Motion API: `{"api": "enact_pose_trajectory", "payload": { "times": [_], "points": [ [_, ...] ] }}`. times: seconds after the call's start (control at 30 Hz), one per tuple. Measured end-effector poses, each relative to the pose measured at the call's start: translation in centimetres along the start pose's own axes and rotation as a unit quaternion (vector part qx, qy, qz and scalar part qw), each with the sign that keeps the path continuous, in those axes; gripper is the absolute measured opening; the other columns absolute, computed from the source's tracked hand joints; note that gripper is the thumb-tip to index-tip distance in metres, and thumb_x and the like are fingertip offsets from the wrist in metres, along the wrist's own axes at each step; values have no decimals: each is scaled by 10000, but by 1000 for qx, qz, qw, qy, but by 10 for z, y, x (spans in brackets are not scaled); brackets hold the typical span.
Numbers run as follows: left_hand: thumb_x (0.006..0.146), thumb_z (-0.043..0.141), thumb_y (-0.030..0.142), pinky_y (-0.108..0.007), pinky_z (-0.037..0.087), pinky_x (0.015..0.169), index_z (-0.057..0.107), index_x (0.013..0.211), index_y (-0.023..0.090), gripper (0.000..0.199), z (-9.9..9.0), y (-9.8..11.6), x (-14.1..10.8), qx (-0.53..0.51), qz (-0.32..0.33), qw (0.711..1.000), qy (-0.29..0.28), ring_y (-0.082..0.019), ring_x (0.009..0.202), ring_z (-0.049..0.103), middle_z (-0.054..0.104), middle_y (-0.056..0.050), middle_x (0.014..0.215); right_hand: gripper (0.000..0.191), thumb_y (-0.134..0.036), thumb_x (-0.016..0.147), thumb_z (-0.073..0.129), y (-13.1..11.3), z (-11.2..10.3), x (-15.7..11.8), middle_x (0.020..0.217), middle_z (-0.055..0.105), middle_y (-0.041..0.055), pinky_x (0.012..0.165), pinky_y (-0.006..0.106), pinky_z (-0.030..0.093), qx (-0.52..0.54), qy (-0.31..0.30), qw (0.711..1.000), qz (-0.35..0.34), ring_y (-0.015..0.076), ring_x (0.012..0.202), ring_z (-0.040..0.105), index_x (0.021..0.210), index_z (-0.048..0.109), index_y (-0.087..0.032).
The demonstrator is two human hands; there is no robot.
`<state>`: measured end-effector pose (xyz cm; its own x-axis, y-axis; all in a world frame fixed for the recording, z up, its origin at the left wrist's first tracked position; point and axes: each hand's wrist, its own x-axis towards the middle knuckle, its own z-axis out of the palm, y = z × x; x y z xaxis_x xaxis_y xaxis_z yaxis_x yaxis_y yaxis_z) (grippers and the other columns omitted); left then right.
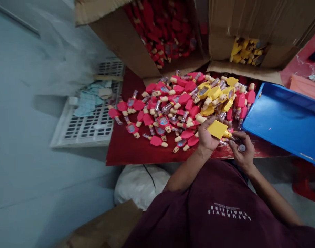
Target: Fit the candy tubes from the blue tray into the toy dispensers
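The left hand [207, 136] is gripping a yellow toy [217, 129], its long axis running rightward. The right hand [241, 150] is pinching the toy's far end.

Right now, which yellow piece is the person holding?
The flat yellow piece gripped in the left hand, its tube end reaching the right hand; the other yellow pieces lie loose in the heap.
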<state>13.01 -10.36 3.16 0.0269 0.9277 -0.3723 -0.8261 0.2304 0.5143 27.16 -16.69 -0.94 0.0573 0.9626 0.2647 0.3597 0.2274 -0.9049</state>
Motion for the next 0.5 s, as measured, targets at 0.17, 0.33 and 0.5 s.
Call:
{"api": "enact_pose_trajectory", "payload": {
  "times": [0.17,0.33,0.5],
  "points": [
    [683,678,294,-370,566,794,526,750,202,190,9,-5,-2,17,64,998,-13,-177,657,672,612,18,675,210,-356,880,678,-4,5,1,995,699,96,800,410,586,-66,54,995,-46,259,966,683,1057,633,-252],
    [670,669,311,-360,575,743,510,771,206,215,8,-11,2,34,46,998,-14,-174,632,666,613,26,669,265,-453,846,701,-15,-3,9,907,718,78,724,395,576,-25,33,996,78,240,825,686,1006,666,-244],
    [666,695,284,-359,575,738,544,778,194,209,-1,-10,11,49,7,996,-72,-184,650,686,638,19,678,386,-547,819,696,-20,-16,23,741,684,46,475,273,446,208,-142,900,356,143,518,561,899,659,-171]
  ]
}}
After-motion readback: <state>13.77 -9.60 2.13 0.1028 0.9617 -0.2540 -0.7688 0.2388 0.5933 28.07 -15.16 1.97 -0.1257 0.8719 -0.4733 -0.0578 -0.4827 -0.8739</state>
